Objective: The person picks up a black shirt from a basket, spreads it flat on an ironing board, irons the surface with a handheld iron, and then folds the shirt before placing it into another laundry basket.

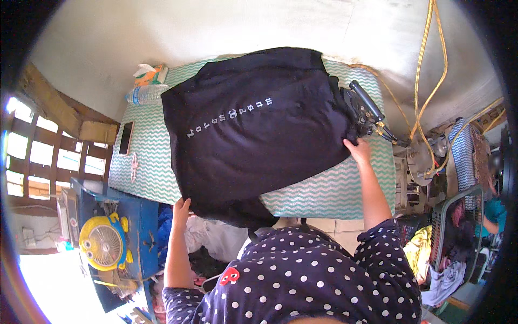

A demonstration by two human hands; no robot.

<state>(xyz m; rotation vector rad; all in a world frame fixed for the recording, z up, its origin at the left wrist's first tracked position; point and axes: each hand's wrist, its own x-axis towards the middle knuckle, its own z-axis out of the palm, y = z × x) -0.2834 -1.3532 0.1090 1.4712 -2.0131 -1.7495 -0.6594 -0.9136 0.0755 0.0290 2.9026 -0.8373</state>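
Observation:
A black garment (pixel 251 150) with a line of white lettering lies spread over a table (pixel 319 198) covered in green and white zigzag cloth. Its near part hangs over the front edge. My left hand (pixel 182 208) pinches the garment's near left corner. At its right edge, my right hand (pixel 358 150) grips the dark fabric between thumb and fingers. Just beyond that hand, a black-handled metal device (pixel 366 101) with yellow hoses attached stands against the garment's right side; part of it is hidden by cloth.
A tissue pack (pixel 150 75), a clear plastic bottle (pixel 149 94) and a phone (pixel 126 138) lie at the table's left. A yellow fan (pixel 104 247) sits by a blue cabinet (pixel 143 239). Yellow hoses (pixel 421 81) hang at right. Another person's arm (pixel 490 225) shows far right.

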